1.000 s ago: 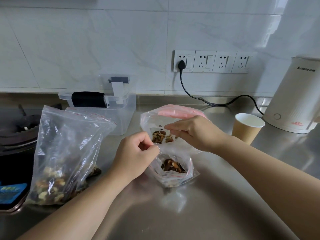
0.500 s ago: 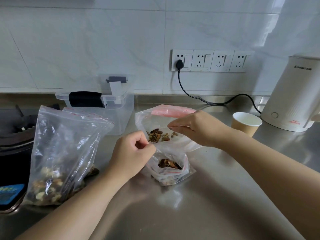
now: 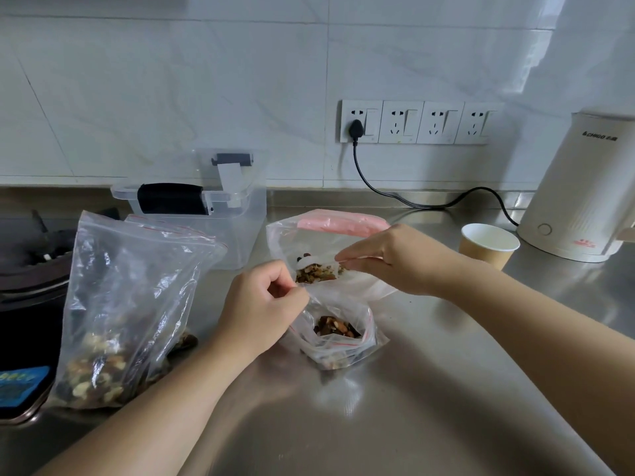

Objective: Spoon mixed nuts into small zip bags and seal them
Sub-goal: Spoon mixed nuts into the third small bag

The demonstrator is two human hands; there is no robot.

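A small zip bag [image 3: 340, 341] with a red seal line stands open on the steel counter, some mixed nuts inside. My left hand [image 3: 261, 304] pinches its left rim and holds the mouth open. My right hand [image 3: 395, 259] pinches the handle of a white spoon [image 3: 311, 262] heaped with nuts, held just above and behind the small bag's mouth. Directly behind the spoon stands a clear bag with a pink strip [image 3: 340, 222]. A large zip bag of mixed nuts [image 3: 120, 304] stands at the left.
A clear plastic box [image 3: 240, 231] sits behind the large bag. To the right are a paper cup [image 3: 489, 243] and a white kettle [image 3: 577, 194], its cord running to the wall sockets [image 3: 419, 121]. A stove [image 3: 27, 269] fills the left edge.
My right hand has lifted slightly and the spoon's load of nuts now shows more plainly above the small bag. My left hand keeps its pinch on the rim.
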